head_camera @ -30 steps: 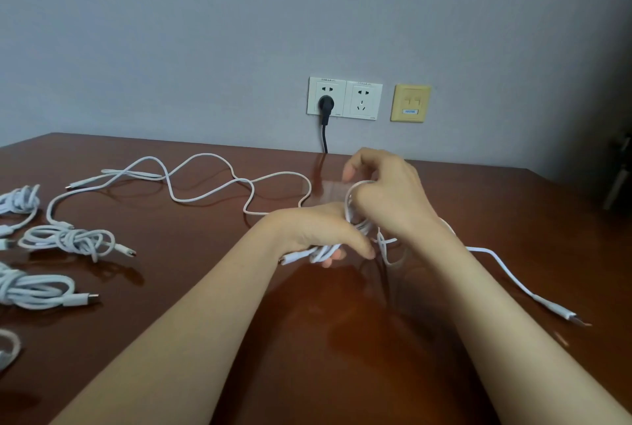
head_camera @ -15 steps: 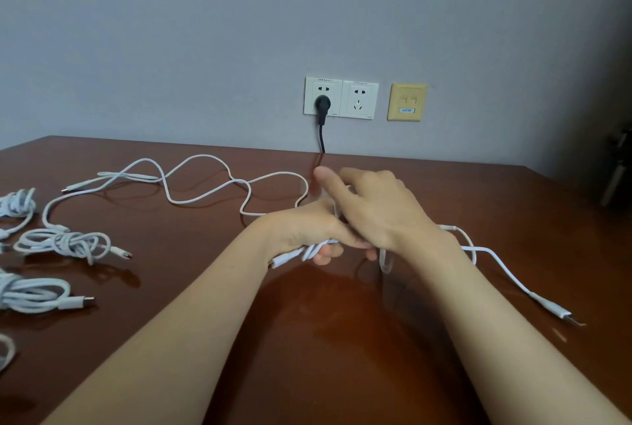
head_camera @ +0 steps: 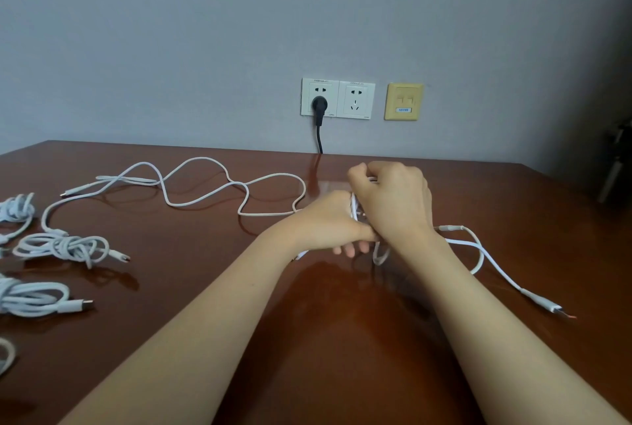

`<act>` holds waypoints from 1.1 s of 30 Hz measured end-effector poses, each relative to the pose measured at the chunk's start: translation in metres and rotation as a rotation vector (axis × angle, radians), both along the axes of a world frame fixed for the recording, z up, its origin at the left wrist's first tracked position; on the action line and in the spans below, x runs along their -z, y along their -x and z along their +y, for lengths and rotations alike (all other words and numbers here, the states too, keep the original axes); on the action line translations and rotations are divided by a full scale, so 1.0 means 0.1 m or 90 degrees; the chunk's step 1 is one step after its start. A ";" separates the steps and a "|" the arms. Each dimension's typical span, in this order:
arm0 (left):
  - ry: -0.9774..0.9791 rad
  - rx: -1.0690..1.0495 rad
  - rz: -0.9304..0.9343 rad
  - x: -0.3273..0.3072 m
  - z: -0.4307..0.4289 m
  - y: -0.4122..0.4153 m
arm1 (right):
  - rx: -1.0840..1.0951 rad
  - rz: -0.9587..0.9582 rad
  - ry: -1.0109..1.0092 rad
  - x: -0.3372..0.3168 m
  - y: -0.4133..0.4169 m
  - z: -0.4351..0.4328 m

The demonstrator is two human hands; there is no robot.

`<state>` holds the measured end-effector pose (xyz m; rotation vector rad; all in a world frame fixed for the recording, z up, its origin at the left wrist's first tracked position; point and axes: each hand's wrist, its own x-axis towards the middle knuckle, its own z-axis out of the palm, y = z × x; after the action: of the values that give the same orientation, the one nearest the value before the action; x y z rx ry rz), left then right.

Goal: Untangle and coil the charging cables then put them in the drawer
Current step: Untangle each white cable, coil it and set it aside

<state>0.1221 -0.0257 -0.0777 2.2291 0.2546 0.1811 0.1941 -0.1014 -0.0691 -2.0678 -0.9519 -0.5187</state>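
Note:
My left hand [head_camera: 325, 224] grips a partly wound bundle of a white charging cable above the middle of the brown table [head_camera: 342, 339]. My right hand [head_camera: 393, 202] is curled over the bundle and holds a strand of the same cable. The cable's loose tail [head_camera: 492, 260] trails right and ends in a plug [head_camera: 547, 305] on the table. A second white cable [head_camera: 205, 182] lies uncoiled across the back left. Coiled white cables [head_camera: 65, 247] [head_camera: 34, 298] [head_camera: 15, 211] lie along the left edge. No drawer is in view.
Wall sockets [head_camera: 337, 98] with a black plug and cord [head_camera: 319, 123] sit behind the table, next to a yellow wall plate [head_camera: 403, 101]. Another white cable loop [head_camera: 5, 353] shows at the far left edge. A dark object [head_camera: 615, 165] stands at the right.
My right hand has moved back over the top of the bundle and closed, carrying the strand around. The loose tail on the right has been drawn in shorter.

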 end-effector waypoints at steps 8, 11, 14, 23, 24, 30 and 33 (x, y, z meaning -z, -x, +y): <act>-0.234 -0.106 -0.011 0.01 -0.05 -0.03 | 0.068 0.028 0.020 -0.03 0.01 0.00; -0.327 -0.207 -0.064 0.08 -0.11 -0.10 | 0.077 0.016 0.020 -0.05 0.01 -0.01; -0.418 -0.281 -0.108 0.12 -0.12 -0.12 | 0.082 0.015 -0.006 -0.06 0.01 -0.01; -0.230 -0.074 -0.111 0.12 -0.13 -0.06 | 0.078 0.039 -0.076 -0.03 -0.06 -0.04; -0.126 -0.038 -0.074 0.14 -0.10 -0.09 | 0.074 0.038 -0.075 -0.03 -0.07 -0.05; 0.284 0.031 0.036 0.07 0.02 0.04 | 0.046 0.064 -0.104 -0.05 -0.08 -0.08; 0.197 0.058 0.055 0.02 -0.01 0.16 | 0.032 0.070 -0.084 -0.04 -0.06 -0.06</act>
<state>0.1064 -0.0267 -0.0796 1.9374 0.2109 -0.0052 0.2000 -0.1079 -0.0648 -1.9835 -0.7824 -0.4769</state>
